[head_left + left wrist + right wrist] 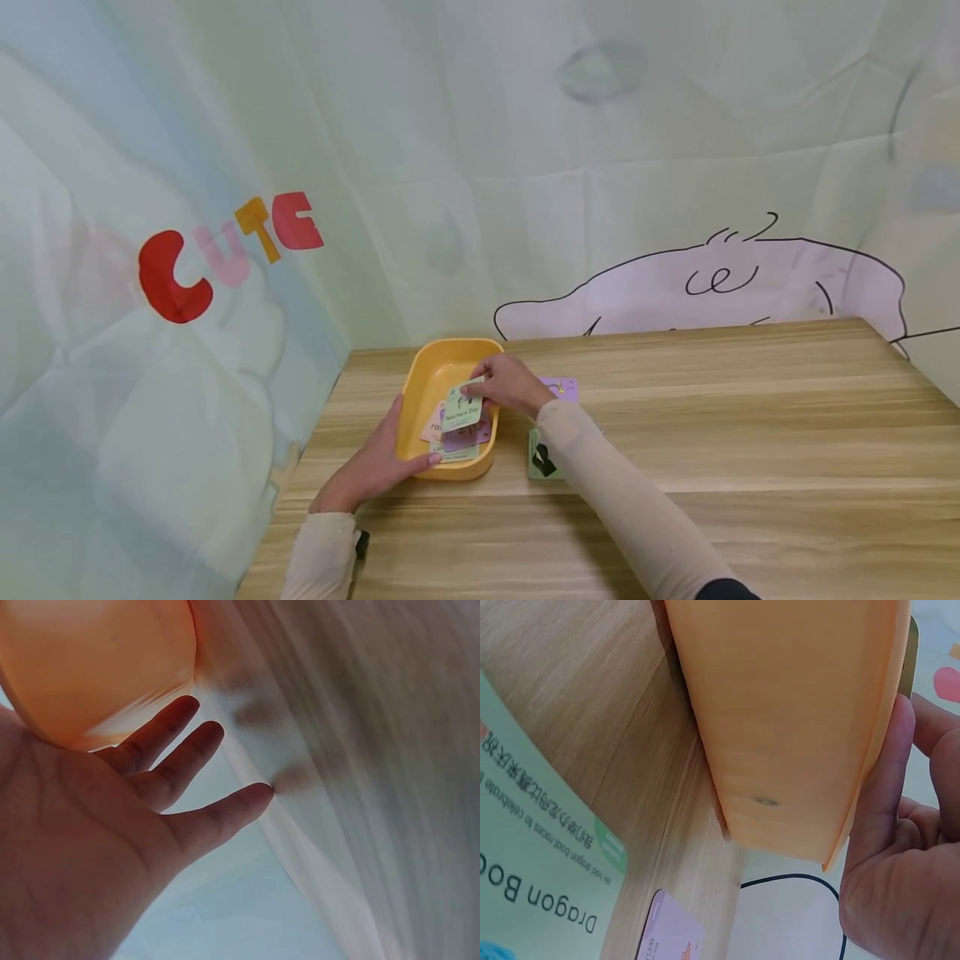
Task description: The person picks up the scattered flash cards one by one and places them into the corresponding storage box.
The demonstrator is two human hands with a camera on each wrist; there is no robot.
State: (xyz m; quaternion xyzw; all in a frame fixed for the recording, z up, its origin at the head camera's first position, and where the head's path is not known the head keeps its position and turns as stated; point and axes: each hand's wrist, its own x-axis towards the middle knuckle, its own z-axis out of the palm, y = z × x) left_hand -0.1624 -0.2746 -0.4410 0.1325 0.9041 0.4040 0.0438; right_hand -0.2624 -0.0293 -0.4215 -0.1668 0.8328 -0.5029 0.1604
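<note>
Card (462, 410) in right hand (512, 385) above tray (459, 472)

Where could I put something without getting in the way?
The widest bare stretch of table is right of the right sleeve and purple card. A smaller patch lies between that and the left sleeve, this side of the yellow tray and green card. The tray is crowded: left hand gripping it, right hand holding the Teachers' Day card above other cards.

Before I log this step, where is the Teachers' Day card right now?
In the head view, just left of centre, the Teachers' Day card is in the right hand, above other cards in the yellow tray.
</note>
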